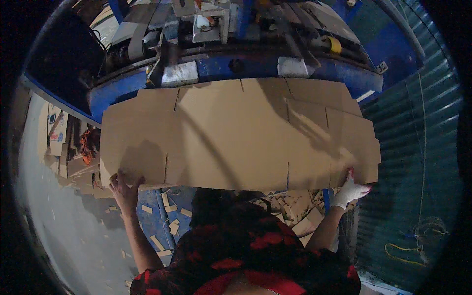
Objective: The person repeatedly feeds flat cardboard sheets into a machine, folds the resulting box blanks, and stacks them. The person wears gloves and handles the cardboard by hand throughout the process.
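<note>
A wide brown cardboard box blank (231, 132) spans the middle of the view, with short slots cut into its far and near edges. My bare left hand (127, 191) grips its near edge toward the left corner, fingertips on the top face. At the near right corner my right hand (350, 191), in a white glove that leaves the fingertips bare, holds the same edge. Stepped edges at the right suggest more than one sheet, but I cannot tell for sure. The blank's far edge lies against the front of a blue machine (236, 69).
Rollers and metal plates (179, 73) sit on the machine beyond the blank. Cardboard pieces (73, 162) are piled at the left. Scraps (295, 211) litter the floor below. A green corrugated wall (403, 162) stands at the right, with a yellow cord (400, 258) near it.
</note>
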Tool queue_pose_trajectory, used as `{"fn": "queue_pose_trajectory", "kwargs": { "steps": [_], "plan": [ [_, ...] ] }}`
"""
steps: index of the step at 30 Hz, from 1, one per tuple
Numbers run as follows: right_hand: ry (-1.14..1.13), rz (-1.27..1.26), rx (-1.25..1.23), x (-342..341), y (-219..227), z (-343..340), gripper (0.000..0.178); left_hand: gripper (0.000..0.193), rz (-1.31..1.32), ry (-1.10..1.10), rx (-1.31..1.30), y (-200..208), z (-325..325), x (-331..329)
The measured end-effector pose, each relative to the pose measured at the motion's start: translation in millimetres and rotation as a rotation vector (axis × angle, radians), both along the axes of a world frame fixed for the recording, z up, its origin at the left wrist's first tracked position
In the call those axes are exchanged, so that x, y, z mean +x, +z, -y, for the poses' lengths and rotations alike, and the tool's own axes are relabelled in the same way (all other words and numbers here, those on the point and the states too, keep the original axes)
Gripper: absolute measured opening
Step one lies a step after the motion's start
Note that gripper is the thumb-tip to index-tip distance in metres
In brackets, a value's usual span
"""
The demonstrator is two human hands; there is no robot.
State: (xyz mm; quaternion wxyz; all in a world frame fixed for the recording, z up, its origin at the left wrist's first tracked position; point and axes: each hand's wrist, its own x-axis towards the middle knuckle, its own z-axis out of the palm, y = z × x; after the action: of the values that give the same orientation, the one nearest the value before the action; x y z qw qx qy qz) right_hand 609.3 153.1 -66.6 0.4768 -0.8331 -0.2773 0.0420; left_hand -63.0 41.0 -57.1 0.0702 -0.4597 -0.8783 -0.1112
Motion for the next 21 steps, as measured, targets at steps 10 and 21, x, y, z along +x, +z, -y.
{"fn": "queue_pose_trajectory", "kwargs": {
  "steps": [10,21],
  "plan": [
    [0.56,-0.483,0.388,-61,65,4,0.046,0.076,0.32,0.137,0.311,10,-23,-4],
    [1.495,1.084,0.227,-157,79,-46,0.053,0.058,0.52,-0.769,0.377,50,-69,119]
  ]
}}
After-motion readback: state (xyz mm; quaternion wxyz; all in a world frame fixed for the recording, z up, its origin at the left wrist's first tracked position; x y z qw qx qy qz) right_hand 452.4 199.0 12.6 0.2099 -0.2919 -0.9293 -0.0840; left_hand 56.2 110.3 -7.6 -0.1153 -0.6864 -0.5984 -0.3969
